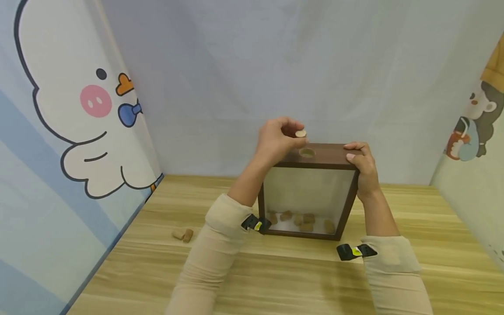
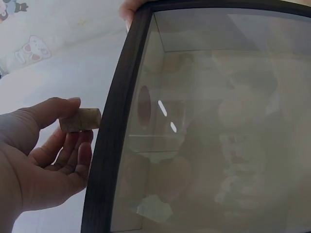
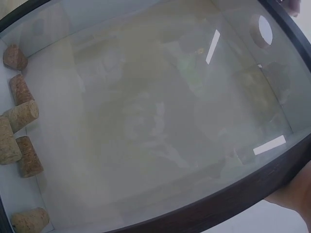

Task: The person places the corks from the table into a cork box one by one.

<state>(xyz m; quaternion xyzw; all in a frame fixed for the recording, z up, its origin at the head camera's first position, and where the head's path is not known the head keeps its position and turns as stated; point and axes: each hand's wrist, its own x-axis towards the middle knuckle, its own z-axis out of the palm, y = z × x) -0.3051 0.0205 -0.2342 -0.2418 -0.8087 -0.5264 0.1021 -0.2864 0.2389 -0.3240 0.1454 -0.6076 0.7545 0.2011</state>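
Observation:
A cork (image 2: 81,120) is pinched between the thumb and fingers of my left hand (image 1: 277,139), just above the round hole (image 1: 307,152) in the top of a dark wooden box (image 1: 328,154). The box stands upright and has a clear front pane (image 1: 309,192). My right hand (image 1: 365,168) grips the box's top right corner, thumb and fingers over the top edge. Inside, several corks (image 3: 29,156) lie along the bottom.
Two loose corks (image 1: 183,235) lie on the wooden table (image 1: 157,271), left of the box. A pale curtain (image 1: 220,87) hangs behind, and printed cartoon panels (image 1: 71,144) stand at both sides.

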